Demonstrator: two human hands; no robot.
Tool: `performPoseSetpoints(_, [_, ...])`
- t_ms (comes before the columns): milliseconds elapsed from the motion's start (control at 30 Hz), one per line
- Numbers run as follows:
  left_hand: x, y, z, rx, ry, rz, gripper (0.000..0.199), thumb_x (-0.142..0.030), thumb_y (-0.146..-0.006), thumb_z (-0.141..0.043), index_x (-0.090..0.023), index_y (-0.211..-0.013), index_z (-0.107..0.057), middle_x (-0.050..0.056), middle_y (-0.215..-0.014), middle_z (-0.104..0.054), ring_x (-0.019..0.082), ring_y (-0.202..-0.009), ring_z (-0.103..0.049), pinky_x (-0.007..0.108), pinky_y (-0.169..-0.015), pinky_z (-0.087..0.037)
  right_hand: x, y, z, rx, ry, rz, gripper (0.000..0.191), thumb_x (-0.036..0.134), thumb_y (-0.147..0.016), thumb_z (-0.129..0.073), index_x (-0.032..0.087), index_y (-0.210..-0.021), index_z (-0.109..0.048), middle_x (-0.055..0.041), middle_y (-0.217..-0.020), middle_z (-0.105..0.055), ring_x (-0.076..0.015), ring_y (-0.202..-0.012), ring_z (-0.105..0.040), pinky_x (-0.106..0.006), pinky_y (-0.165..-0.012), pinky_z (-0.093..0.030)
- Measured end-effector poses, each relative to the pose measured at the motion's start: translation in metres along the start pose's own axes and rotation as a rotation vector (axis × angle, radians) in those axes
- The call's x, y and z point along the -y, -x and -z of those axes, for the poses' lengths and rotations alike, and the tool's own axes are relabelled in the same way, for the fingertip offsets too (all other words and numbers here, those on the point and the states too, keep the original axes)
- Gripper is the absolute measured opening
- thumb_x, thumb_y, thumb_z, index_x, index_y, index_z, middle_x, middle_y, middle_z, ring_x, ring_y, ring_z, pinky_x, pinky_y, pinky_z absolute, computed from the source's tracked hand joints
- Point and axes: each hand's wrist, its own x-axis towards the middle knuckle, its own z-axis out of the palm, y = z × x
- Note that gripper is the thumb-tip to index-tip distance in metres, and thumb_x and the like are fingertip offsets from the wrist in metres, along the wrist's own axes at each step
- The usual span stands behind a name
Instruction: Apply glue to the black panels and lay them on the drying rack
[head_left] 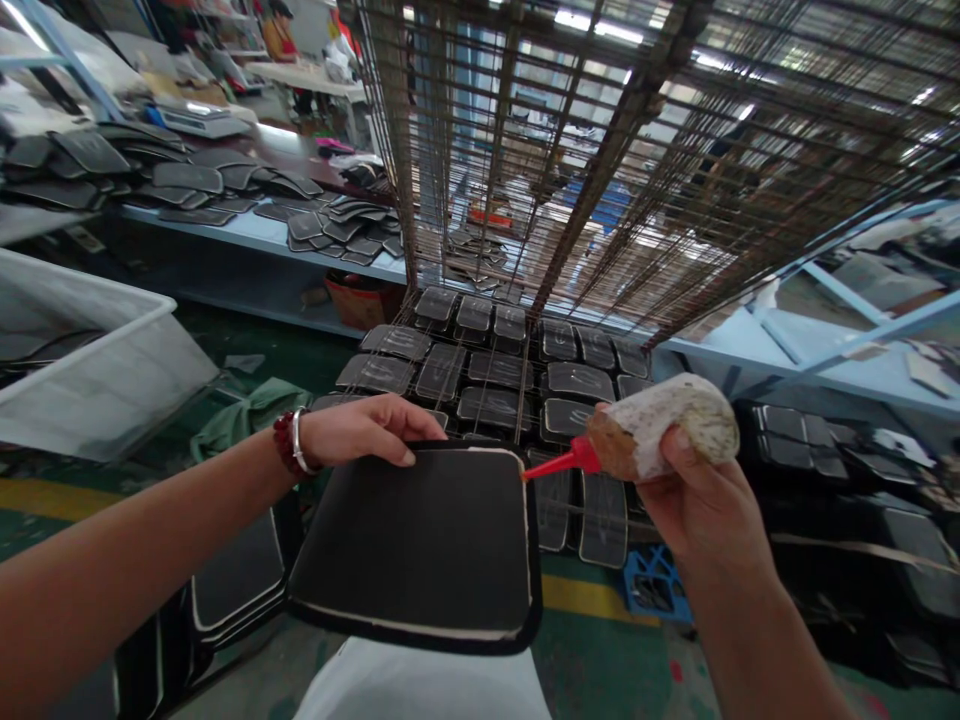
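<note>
A black panel (420, 540) with rounded corners and a pale line along its edge lies tilted over my lap. My left hand (367, 432) grips its far edge, thumb on top and fingers underneath. In my right hand (697, 490) is a whitish squeeze bottle (675, 420), stained brown and tipped sideways. Its red nozzle (561, 462) touches the panel's far right corner, on the pale line. The line runs down the right side and along the near edge.
Ahead stands a wire rack (540, 200) with rows of similar black panels (499, 370) at its foot. More panels (187, 180) cover a blue bench at left. A white bin (90, 370) stands left, a blue crate (656, 585) right. A person (279, 35) is far back.
</note>
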Motion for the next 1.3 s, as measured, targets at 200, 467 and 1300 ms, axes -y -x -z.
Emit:
performPoseSetpoints(200, [0.0,0.0,0.004,-0.038,0.004,-0.007,0.033,-0.012,-0.073,-0.067,-0.013,-0.106,-0.071,0.011,-0.101,-0.074,0.02,-0.081,-0.071,0.025,-0.072,-0.055,0.001,0.01,0.001,-0.012,-0.005,-0.044,0.051,0.038,-0.068,-0.081,0.024,-0.113,-0.063,-0.0083,-0.105,-0.072,-0.0269,-0.098,-0.068,-0.042,-0.09,-0.055])
performPoseSetpoints(467, [0.001,0.003,0.008,-0.089,0.041,-0.016,0.034,-0.011,-0.072,-0.067,-0.012,-0.105,-0.072,0.011,-0.101,-0.074,0.019,-0.08,-0.071,0.025,-0.072,-0.055,0.0,0.023,0.009,0.012,-0.009,-0.067,0.05,0.037,-0.072,-0.078,0.026,-0.118,-0.06,-0.0098,-0.106,-0.072,-0.0303,-0.098,-0.068,-0.052,-0.091,-0.054])
performPoseSetpoints(1300, [0.026,0.002,0.009,-0.536,0.321,-0.139,0.032,-0.002,-0.064,-0.071,-0.013,-0.095,-0.07,0.013,-0.096,-0.074,0.022,-0.076,-0.071,0.033,-0.071,-0.058,-0.028,0.013,0.004,-0.364,-0.154,0.094,0.028,0.027,-0.071,-0.08,0.019,-0.094,-0.067,-0.0011,-0.099,-0.068,-0.0149,-0.09,-0.066,-0.026,-0.076,-0.059])
